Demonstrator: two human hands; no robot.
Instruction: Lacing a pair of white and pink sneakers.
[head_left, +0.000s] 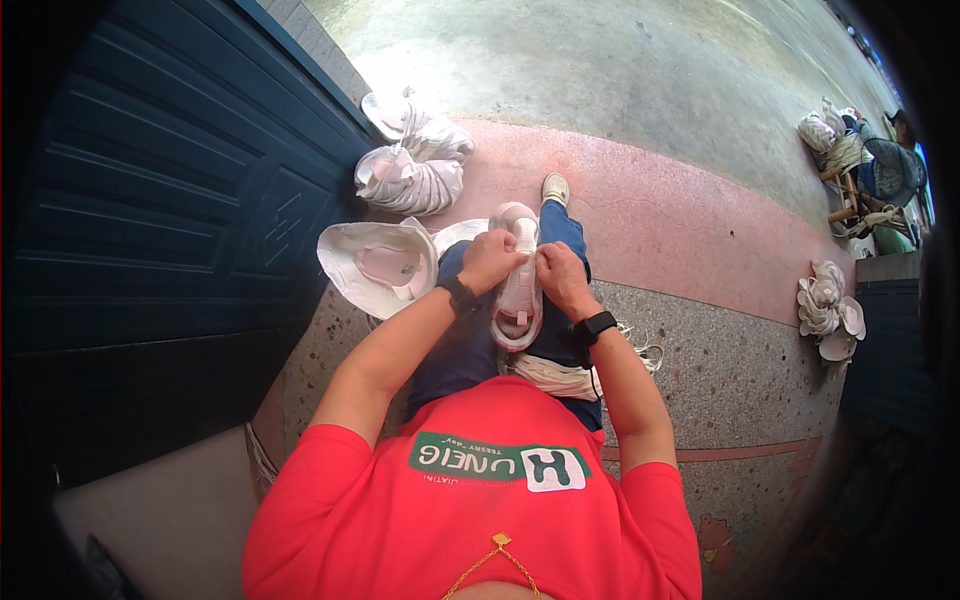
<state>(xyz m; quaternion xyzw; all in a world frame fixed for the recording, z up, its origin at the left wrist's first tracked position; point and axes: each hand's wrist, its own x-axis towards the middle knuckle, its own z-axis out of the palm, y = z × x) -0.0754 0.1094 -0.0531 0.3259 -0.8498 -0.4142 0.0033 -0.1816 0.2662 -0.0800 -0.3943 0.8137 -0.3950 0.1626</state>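
Observation:
A pale pink and white sneaker (pixel 517 295) lies lengthwise over my lap, its opening toward me. My left hand (pixel 488 261) is closed in a pinch at the left side of its lacing area. Across from it, my right hand (pixel 562 277) is also closed, fingertips pinched at the right edge. A thin pale shoelace (pixel 528 252) shows between the two hands; its ends are hidden by the fingers. On my right thigh rests a bundle of white laces (pixel 553 378), with loose ends hanging off to the right.
Beside my left knee sits a white shoe piece with a pink insole (pixel 385 265). Nested stacks of white shoe pieces (pixel 410 182) stand against the dark blue door (pixel 180 180). Another stack (pixel 830 310) lies at the right. A person (pixel 900 150) sits far right near more shoe pieces.

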